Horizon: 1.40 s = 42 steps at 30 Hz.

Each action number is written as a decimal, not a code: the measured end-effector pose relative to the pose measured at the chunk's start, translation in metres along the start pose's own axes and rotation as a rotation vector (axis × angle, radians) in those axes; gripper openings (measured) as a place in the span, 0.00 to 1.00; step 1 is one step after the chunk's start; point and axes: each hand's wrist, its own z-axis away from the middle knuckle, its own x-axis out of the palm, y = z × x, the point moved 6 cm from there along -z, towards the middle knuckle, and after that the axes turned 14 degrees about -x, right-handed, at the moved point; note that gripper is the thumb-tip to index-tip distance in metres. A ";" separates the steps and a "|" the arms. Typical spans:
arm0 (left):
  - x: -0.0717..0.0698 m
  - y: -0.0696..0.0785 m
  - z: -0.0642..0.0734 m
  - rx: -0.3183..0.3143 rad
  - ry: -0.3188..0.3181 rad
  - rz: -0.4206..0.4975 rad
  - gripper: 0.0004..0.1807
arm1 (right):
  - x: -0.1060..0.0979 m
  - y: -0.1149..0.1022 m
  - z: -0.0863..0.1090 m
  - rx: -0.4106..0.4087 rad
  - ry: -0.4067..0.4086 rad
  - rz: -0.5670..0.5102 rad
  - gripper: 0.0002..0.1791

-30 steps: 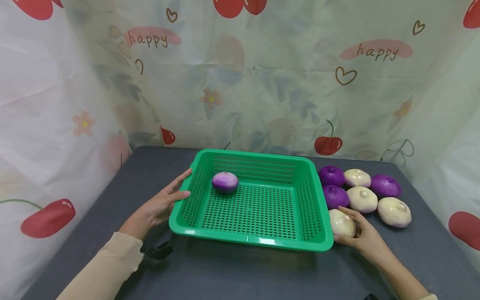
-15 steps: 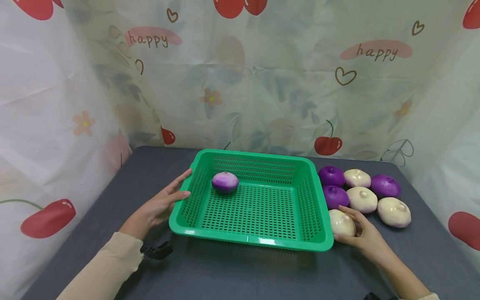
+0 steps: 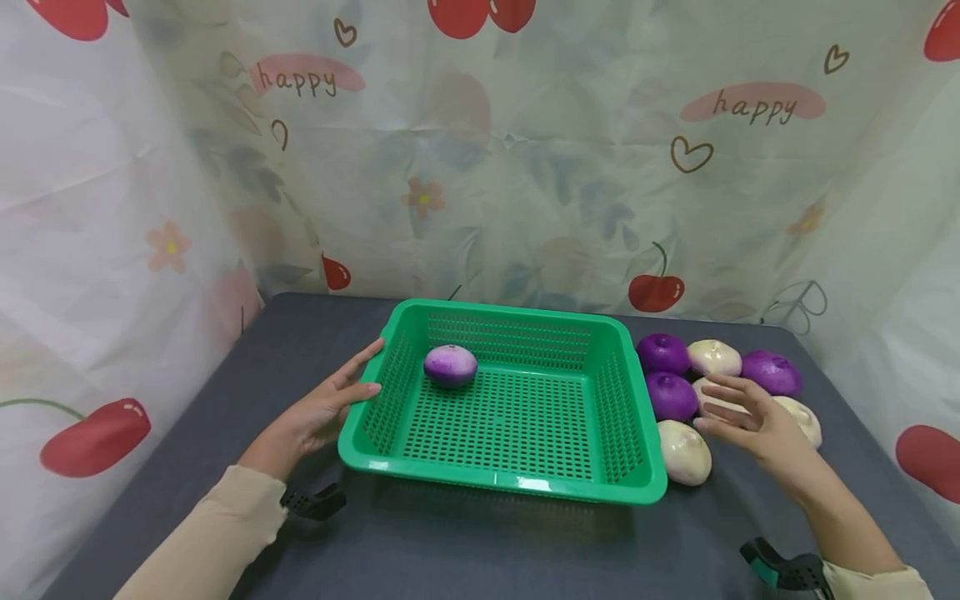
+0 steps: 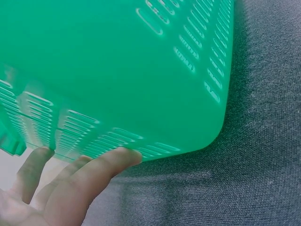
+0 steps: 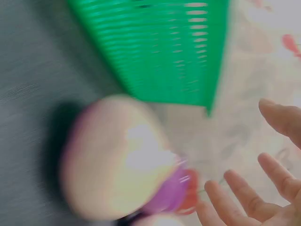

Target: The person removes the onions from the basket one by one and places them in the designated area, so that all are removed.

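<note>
A green perforated plastic basket (image 3: 495, 482) stands mid-table in the head view, with one purple-and-white, turnip-like vegetable (image 3: 451, 367) inside at the back left. My left hand (image 3: 311, 421) touches the basket's left side with fairly straight fingers; the left wrist view shows fingertips (image 4: 127, 155) against the slotted outer wall. Holding nothing, my right hand (image 3: 768, 429) hovers with spread fingers over the group at the right. Nearest it, a cream-white vegetable (image 3: 684, 454) lies beside the basket's front right corner, and it looms large and blurred in the right wrist view. Another white one (image 3: 708, 396) is partly hidden behind the fingers.
Behind these lie purple vegetables (image 3: 671, 397) close along the basket's right side, plus a white one (image 3: 715, 357) and a purple one (image 3: 772, 372) farther back. A printed curtain (image 3: 525, 208) encloses the dark grey table (image 3: 487, 550) at the back and sides.
My right hand has let go of the front white vegetable and moved up and to the right, its fingers spread. The vegetable stays in place; the left hand and basket have not moved.
</note>
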 end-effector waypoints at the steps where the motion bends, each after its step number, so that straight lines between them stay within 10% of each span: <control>1: 0.000 0.000 0.000 0.000 -0.001 0.000 0.41 | -0.002 -0.007 -0.004 -0.033 0.011 -0.032 0.29; 11: 0.000 0.000 0.000 -0.002 -0.001 -0.010 0.40 | 0.028 -0.085 -0.060 -0.130 -0.035 -0.428 0.23; 18: 0.000 -0.001 -0.001 -0.001 -0.008 -0.006 0.40 | 0.077 -0.116 -0.097 -0.127 -0.119 -0.450 0.23; 42: 0.000 0.001 0.000 -0.001 -0.006 -0.015 0.41 | 0.214 -0.069 -0.176 0.081 -0.322 -0.267 0.35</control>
